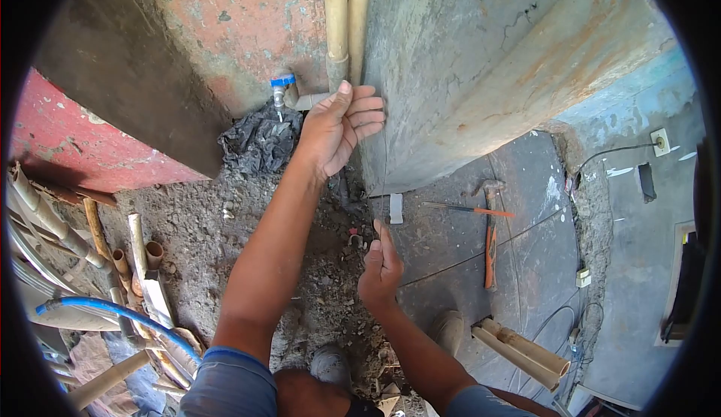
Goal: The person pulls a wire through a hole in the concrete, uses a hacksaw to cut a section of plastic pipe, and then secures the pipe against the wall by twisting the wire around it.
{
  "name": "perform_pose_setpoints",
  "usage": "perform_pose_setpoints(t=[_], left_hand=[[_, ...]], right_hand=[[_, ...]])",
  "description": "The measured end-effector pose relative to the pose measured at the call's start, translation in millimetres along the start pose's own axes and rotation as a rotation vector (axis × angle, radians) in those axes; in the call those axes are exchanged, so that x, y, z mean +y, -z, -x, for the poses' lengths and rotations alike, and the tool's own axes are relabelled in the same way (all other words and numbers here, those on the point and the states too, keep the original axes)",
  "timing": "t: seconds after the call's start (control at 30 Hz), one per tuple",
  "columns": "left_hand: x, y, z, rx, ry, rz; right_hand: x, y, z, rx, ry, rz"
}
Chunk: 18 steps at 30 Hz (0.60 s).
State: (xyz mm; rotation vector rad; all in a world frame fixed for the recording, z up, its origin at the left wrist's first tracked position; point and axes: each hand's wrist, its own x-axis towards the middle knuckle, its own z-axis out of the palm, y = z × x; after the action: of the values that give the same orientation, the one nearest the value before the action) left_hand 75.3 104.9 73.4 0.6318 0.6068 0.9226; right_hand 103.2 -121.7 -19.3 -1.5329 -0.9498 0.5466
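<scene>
My left hand [342, 122] is raised at the wall corner, palm turned up and fingers stretched out. It overlaps a grey elbow pipe [309, 102] below two upright beige pipes [337, 19]. Just left of it is a tap with a blue handle [282, 80], above crumpled black plastic [259, 140]. Lower down, my right hand [381, 270] is closed in a pinch on a thin wire [382, 191], which rises along the wall corner toward my left fingertips. A small white piece [396, 208] lies on the floor near the right hand.
A hammer [491, 237] and a thin orange-handled tool [472, 210] lie on the tiles at right. Split pipe pieces [522, 351] stand nearer. Rubble covers the ground under my arms. Pipes and a blue hose [113, 308] crowd the left. A cable runs from a wall socket [660, 143].
</scene>
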Motion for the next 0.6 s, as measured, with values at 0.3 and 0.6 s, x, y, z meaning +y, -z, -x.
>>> perform_pose_setpoints(t=[0.3, 0.6], left_hand=[[26, 11, 5, -0.335, 0.033, 0.053], [17, 10, 1, 0.276, -0.514, -0.575]], right_hand=[[-7, 17, 4, -0.065, -0.026, 0.026], [-17, 41, 5, -0.219, 0.221, 0.650]])
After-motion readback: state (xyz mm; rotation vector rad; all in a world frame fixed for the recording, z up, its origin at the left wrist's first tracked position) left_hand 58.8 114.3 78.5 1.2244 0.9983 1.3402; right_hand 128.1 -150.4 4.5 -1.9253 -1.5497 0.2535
